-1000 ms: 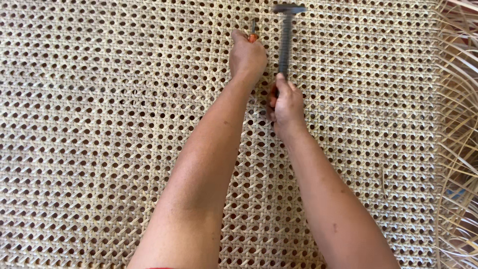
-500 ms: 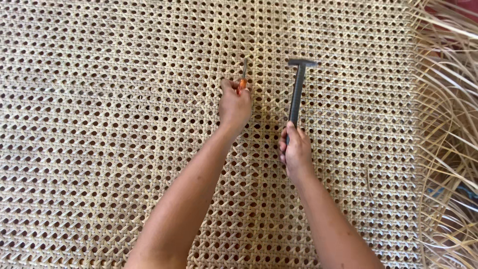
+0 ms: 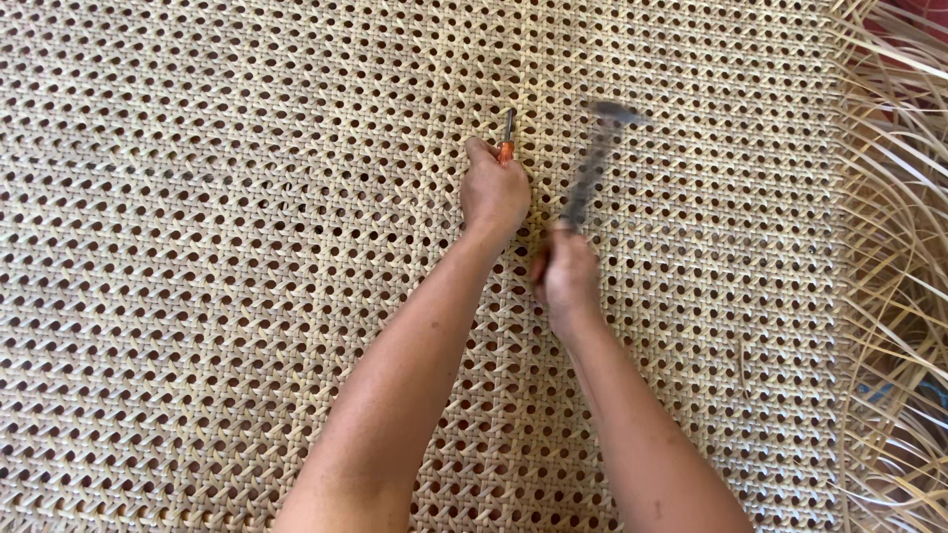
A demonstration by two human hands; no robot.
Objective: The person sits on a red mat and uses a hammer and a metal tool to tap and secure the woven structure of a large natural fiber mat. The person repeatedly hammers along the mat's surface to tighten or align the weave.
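1. We see our left hand (image 3: 494, 192) closed in a fist around a small orange-handled tool (image 3: 507, 138). Its metal tip points toward twelve o'clock and meets the woven cane sheet (image 3: 217, 257), seemingly so that the point sits in one hole of the weave.

2. Our right hand (image 3: 565, 276) is wrapped tight around the lower end of a hammer (image 3: 597, 158). The hammer lies at about one o'clock from that hand, and its head is at three o'clock from the orange tool's tip, just beside it but apart.

3. The hammer is blurred, so we cannot tell its exact tilt. Gripping it at the far end of the handle would give the head a longer swing.

4. Both hands sit near the middle of the sheet, slightly toward twelve o'clock, with our forearms coming in from six o'clock.

5. At three o'clock the weave ends and loose cane strands (image 3: 894, 247) fan out past the edge.
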